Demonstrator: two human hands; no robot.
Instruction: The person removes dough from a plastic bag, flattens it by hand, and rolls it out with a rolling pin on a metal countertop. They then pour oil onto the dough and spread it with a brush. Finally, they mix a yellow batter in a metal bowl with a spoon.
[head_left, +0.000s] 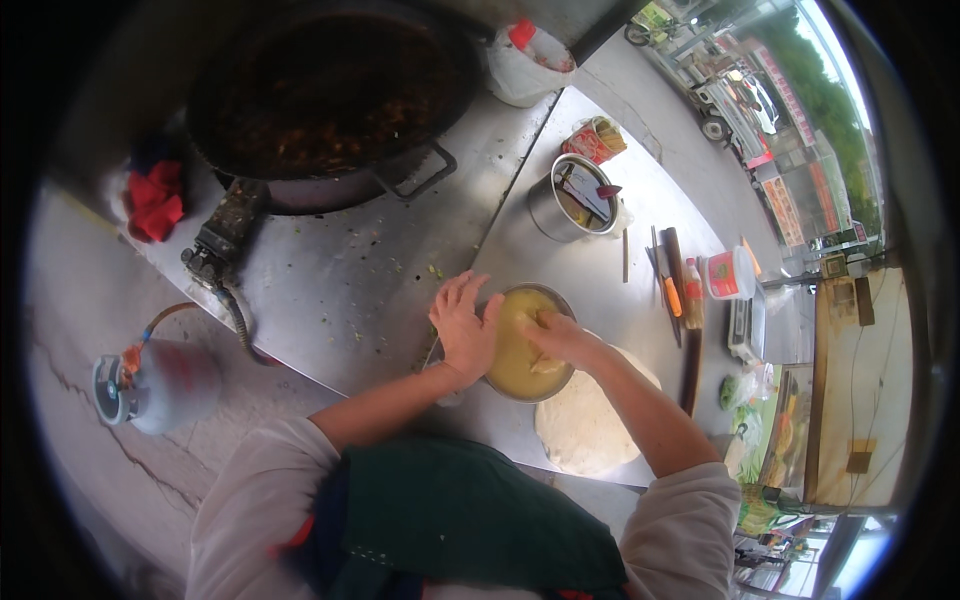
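Observation:
A round metal bowl of thick yellow, batter-like liquid stands on the steel worktop before me. My left hand is at the bowl's left side, fingers spread, with the thumb near the rim; nothing shows in it. Into the yellow liquid reaches my right hand, its fingertips coated and partly hidden, so a grip on anything there cannot be made out. Under my right forearm lies a large flat piece of pale dough, partly behind the bowl.
A big dark pan sits over a burner at upper left, its handle jutting out. A gas cylinder stands below. Farther right are a pot of dark liquid, an orange-handled tool, a bottle and a plastic tub.

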